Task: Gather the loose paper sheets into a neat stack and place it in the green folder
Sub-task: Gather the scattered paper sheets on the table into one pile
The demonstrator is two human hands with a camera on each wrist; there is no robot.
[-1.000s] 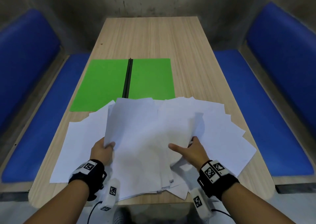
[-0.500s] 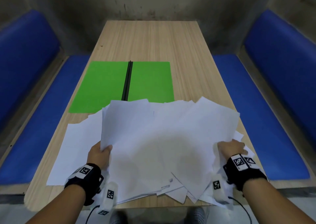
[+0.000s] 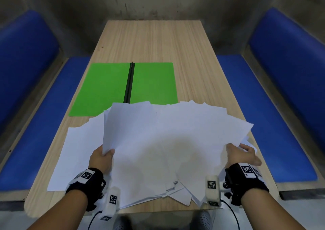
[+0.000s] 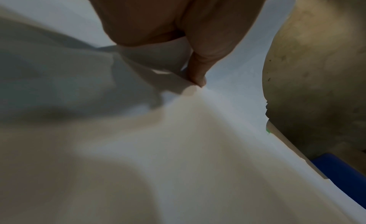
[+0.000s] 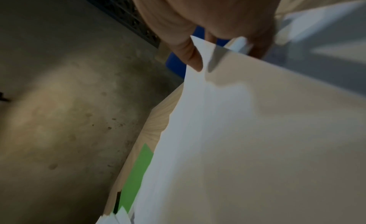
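Several white paper sheets (image 3: 167,142) lie fanned in a loose, overlapping pile on the near half of the table. My left hand (image 3: 102,157) pinches the pile's left edge, thumb on top; the left wrist view shows its fingertips (image 4: 198,80) clamped on paper (image 4: 198,149). My right hand (image 3: 241,154) grips the right edge, thumb over the sheets and fingers under them; the right wrist view shows the thumb (image 5: 190,58) on a sheet (image 5: 257,133). The green folder (image 3: 105,89) lies open and flat beyond the pile, with a black spine (image 3: 129,84).
More sheets (image 3: 77,159) rest flat on the wooden table (image 3: 158,41) to my left, apart from the held pile. Blue benches (image 3: 263,124) flank the table on both sides. A concrete wall stands at the far end.
My right hand left the pile's middle, moved out to its right edge and took hold there, spreading the sheets wider. My left hand kept its pinch.
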